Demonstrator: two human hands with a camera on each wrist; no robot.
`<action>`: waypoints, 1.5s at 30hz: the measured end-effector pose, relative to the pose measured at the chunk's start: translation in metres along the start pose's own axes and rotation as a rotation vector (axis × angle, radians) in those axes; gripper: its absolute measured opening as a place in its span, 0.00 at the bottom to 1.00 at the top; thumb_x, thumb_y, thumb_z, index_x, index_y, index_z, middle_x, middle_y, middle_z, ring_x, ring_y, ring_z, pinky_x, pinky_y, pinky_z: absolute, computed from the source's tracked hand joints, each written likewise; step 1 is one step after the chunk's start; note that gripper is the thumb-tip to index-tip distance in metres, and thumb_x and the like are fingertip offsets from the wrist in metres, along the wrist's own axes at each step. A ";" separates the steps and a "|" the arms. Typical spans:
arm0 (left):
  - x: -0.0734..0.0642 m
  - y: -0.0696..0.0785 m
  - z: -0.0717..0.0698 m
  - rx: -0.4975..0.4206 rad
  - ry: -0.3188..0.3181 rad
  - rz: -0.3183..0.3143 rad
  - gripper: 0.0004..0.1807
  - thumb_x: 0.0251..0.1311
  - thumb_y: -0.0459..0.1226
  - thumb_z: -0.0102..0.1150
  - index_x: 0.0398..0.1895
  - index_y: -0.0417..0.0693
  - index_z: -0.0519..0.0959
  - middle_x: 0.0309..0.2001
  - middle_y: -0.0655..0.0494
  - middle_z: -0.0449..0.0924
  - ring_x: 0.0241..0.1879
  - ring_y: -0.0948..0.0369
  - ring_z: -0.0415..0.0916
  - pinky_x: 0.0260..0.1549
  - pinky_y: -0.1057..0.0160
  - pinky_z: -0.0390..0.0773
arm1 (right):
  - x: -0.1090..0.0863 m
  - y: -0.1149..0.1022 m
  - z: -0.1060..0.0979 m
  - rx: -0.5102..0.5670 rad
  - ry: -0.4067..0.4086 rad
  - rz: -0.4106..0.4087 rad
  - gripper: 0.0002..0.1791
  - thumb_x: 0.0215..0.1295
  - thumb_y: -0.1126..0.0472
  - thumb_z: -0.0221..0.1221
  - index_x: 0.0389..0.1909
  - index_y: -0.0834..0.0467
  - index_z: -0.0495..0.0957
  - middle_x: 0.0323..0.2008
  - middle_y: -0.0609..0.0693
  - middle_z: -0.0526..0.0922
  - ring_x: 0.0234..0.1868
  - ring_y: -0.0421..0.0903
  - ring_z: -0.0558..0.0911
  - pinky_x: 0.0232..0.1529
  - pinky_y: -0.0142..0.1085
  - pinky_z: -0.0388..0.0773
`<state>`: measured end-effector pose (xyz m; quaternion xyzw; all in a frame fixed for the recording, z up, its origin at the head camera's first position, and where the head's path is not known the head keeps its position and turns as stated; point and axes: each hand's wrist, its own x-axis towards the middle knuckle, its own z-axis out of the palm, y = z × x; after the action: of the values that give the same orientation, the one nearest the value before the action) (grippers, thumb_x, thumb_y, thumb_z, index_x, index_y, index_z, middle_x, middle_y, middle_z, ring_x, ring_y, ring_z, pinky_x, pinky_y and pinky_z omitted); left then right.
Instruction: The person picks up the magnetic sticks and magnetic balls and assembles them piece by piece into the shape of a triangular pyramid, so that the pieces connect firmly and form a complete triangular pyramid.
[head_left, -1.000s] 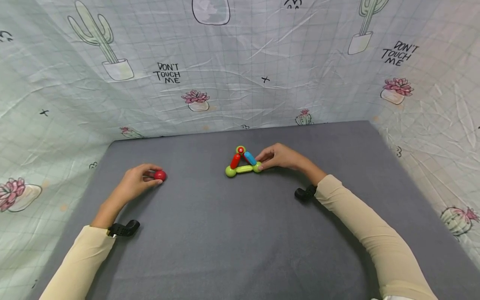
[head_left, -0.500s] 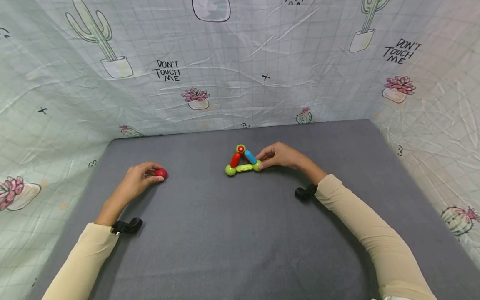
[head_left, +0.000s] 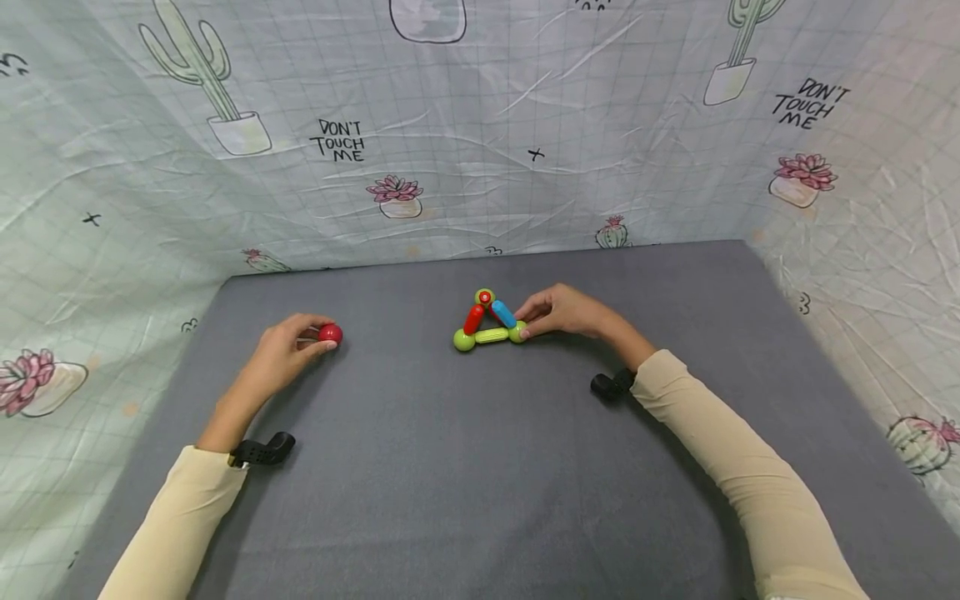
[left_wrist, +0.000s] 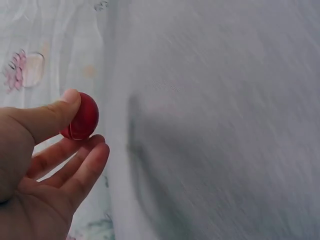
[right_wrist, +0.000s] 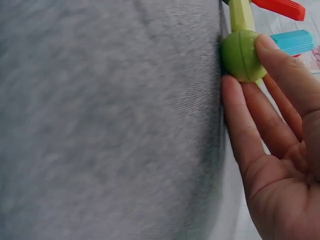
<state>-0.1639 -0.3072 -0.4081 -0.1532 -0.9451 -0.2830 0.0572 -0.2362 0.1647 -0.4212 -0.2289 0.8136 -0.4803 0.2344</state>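
A glossy red ball (head_left: 331, 334) is pinched between the thumb and fingers of my left hand (head_left: 279, 357), over the left part of the grey table. In the left wrist view the ball (left_wrist: 87, 119) shows a seam near its lower edge. Near the table's back, a triangular frame of balls and rods stands, with a lime rod (head_left: 492, 336), a red rod (head_left: 473, 320) and a blue rod (head_left: 504, 314). My right hand (head_left: 567, 311) grips its right-hand green ball (right_wrist: 242, 55) with thumb and fingers. Another green ball (head_left: 464, 340) forms the left corner; a red-tipped one (head_left: 485, 297) is at the back.
A grey cloth covers the table (head_left: 450, 467). Behind it and along both sides hangs a pale curtain (head_left: 465, 192) printed with cacti. Black wrist cameras, one on the left wrist (head_left: 264, 450) and one on the right (head_left: 611, 385), stick out inward above the table.
My left hand has carried the red ball a little to the right and toward the back. The right hand and the frame stay in place; the head view has shifted slightly.
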 end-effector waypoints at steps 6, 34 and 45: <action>0.013 0.028 0.005 -0.087 0.004 -0.022 0.21 0.60 0.29 0.71 0.57 0.35 0.80 0.52 0.37 0.79 0.50 0.42 0.83 0.47 0.52 0.83 | -0.001 -0.004 -0.001 -0.007 -0.002 0.023 0.19 0.60 0.62 0.73 0.52 0.61 0.85 0.47 0.54 0.88 0.48 0.46 0.86 0.49 0.38 0.84; 0.053 0.114 0.039 -0.372 -0.035 0.099 0.23 0.57 0.28 0.73 0.57 0.38 0.80 0.54 0.43 0.82 0.48 0.50 0.85 0.50 0.52 0.84 | 0.001 -0.001 0.000 -0.004 -0.001 -0.002 0.19 0.60 0.63 0.73 0.52 0.64 0.85 0.47 0.58 0.88 0.48 0.46 0.86 0.48 0.37 0.84; 0.063 0.126 0.049 -0.406 -0.054 0.161 0.21 0.57 0.31 0.74 0.55 0.41 0.82 0.52 0.46 0.84 0.47 0.53 0.86 0.49 0.52 0.84 | 0.002 -0.002 -0.001 -0.021 0.008 0.000 0.19 0.59 0.63 0.74 0.51 0.63 0.86 0.47 0.57 0.89 0.47 0.45 0.87 0.46 0.34 0.84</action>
<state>-0.1836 -0.1636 -0.3714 -0.2441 -0.8545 -0.4579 0.0225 -0.2376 0.1635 -0.4197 -0.2294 0.8194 -0.4728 0.2289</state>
